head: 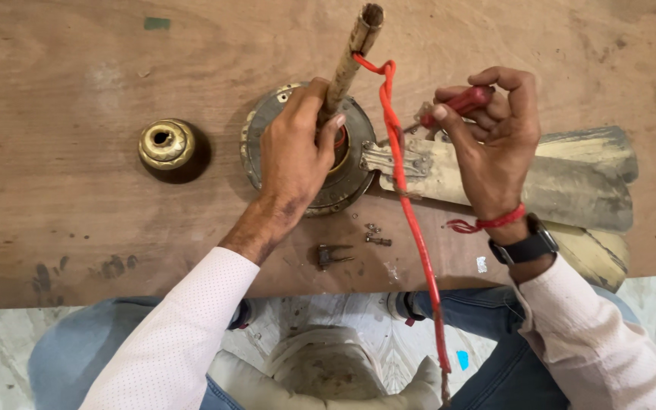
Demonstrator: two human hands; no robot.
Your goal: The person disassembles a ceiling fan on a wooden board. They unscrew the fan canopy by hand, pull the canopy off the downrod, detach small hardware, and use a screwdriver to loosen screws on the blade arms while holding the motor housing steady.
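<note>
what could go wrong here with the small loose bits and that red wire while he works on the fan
1. The small loose screws and forked metal clip lie near the wooden board's front edge; a sleeve might sweep them off.
2. The red twisted wire crosses the work beside the right hand with its red-handled screwdriver, so it may snag.
3. The left hand alone steadies the rusty down rod; the round motor housing could shift.

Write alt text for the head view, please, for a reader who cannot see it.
The left hand grips a rod rising from a round fan motor on a wooden board; the right hand holds a red-handled screwdriver near a red wire.
</note>
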